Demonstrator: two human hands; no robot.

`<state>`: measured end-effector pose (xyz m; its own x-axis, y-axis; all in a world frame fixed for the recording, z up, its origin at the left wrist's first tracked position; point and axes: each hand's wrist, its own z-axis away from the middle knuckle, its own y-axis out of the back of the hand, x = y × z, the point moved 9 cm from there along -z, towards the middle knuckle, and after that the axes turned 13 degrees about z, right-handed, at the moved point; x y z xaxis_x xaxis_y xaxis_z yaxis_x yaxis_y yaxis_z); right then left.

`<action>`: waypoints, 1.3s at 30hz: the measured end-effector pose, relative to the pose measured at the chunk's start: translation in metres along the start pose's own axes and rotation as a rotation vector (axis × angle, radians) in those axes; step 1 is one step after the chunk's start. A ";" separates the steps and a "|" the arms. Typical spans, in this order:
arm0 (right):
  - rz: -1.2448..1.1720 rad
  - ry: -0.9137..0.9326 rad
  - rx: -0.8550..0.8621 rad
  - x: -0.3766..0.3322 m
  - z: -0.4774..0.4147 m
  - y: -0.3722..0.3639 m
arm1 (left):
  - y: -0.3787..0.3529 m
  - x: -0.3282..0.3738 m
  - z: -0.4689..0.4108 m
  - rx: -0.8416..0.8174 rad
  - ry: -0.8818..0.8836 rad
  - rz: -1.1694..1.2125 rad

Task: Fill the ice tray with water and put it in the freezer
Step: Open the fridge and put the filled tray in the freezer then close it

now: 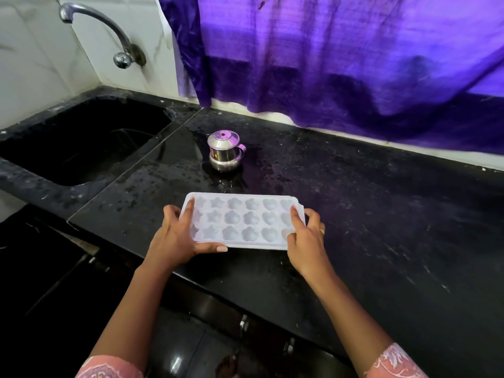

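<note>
A white plastic ice tray (240,222) with star, flower and heart shaped cells lies flat near the front of the black counter (368,214). My left hand (177,238) grips its left end, thumb along the front edge and fingers over the top. My right hand (305,236) grips its right end, fingers curled over the rim. Whether the cells hold water I cannot tell. A chrome tap (101,28) sticks out of the wall above the black sink (81,148) at the left.
A small steel pot with a lid and spout (225,151) stands on the wet counter just behind the tray. A purple curtain (341,55) hangs along the back wall. Dark cabinet fronts (218,323) run below the counter edge.
</note>
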<state>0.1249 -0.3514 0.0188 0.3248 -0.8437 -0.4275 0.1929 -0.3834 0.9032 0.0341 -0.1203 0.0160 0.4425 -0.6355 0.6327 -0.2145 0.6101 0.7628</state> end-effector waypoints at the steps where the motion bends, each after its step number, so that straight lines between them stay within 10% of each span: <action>1: -0.001 0.002 0.009 0.003 0.005 0.002 | -0.002 0.002 0.006 0.008 0.003 0.004; 39: -0.005 -0.128 0.105 0.069 0.258 0.042 | -0.051 0.022 0.271 0.051 -0.089 -0.014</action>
<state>-0.0829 -0.5228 0.0368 0.2022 -0.8802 -0.4293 0.0943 -0.4188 0.9032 -0.1815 -0.2933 0.0276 0.3674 -0.6843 0.6299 -0.2541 0.5777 0.7757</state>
